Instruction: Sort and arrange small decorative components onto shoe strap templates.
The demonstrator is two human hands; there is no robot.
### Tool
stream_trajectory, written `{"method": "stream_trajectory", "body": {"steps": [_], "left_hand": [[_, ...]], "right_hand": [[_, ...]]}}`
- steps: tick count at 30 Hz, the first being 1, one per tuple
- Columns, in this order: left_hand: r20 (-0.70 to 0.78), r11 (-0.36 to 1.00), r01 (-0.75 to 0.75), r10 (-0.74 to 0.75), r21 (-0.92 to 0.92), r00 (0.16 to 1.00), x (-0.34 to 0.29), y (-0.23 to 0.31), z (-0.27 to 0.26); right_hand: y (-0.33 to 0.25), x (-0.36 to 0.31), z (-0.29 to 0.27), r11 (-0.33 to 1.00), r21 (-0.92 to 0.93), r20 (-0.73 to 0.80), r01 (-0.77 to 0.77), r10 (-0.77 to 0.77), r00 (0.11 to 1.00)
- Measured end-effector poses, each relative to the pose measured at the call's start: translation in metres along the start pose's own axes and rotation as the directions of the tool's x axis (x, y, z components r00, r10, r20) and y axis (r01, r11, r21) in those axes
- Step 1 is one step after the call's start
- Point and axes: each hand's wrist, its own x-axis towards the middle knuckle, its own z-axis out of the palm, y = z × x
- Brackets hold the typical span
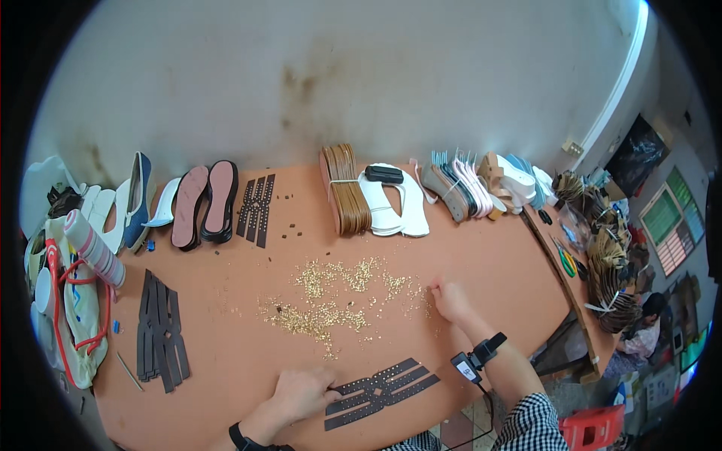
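My left hand (304, 392) is closed at the left end of a black slotted shoe upper (378, 392), with thumb and finger at its edge. The upper lies flat near the front of the table, and rows of small gold dots run along its strips. My right hand (450, 299) is closed in a pinch just above the tabletop, at the right edge of the scattered gold studs (320, 319). Whatever its fingertips hold is too small to make out. A strap with a black box-shaped device (466, 367) sits on my right wrist.
More black uppers lie in a stack (159, 331) at left and a dotted group (257, 210) farther back. Soles (189, 207), tied brown insoles (347, 188) and white pieces (398, 199) line the wall. Pliers (564, 259) lie at right; a person (643, 338) sits beyond.
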Motion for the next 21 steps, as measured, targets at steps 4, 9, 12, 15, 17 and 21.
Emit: {"method": "stream_trajectory", "body": {"steps": [4, 9, 12, 15, 17, 21], "left_hand": [[-0.02, 1.0, -0.018, 0.018, 0.006, 1.0, 0.0, -0.001, 0.001], [-0.039, 1.0, -0.026, 0.025, -0.017, 0.999, -0.001, 0.001, -0.001], [-0.037, 0.999, -0.032, 0.031, -0.023, 0.999, -0.001, 0.0, -0.001], [-0.027, 0.999, -0.03, 0.029, -0.022, 0.999, -0.001, 0.003, -0.003], [-0.039, 1.0, -0.022, 0.022, -0.005, 0.999, -0.002, 0.002, -0.002], [-0.032, 1.0, 0.008, -0.008, 0.008, 0.999, -0.007, 0.001, -0.001]], "right_hand": [[-0.007, 0.001, -0.005, 0.998, -0.061, 0.06, 0.015, -0.011, 0.998], [-0.017, 0.0, -0.009, 0.979, -0.19, 0.116, 0.072, -0.05, 0.992], [-0.024, 0.001, -0.01, 0.94, -0.325, 0.184, 0.106, -0.047, 0.982], [-0.026, 0.001, -0.009, 0.931, -0.351, 0.177, 0.104, -0.043, 0.983], [-0.032, 0.003, -0.011, 0.916, -0.386, 0.195, 0.108, -0.034, 0.98], [-0.034, 0.01, -0.006, 0.883, -0.426, 0.237, 0.196, -0.1, 0.966]]}}
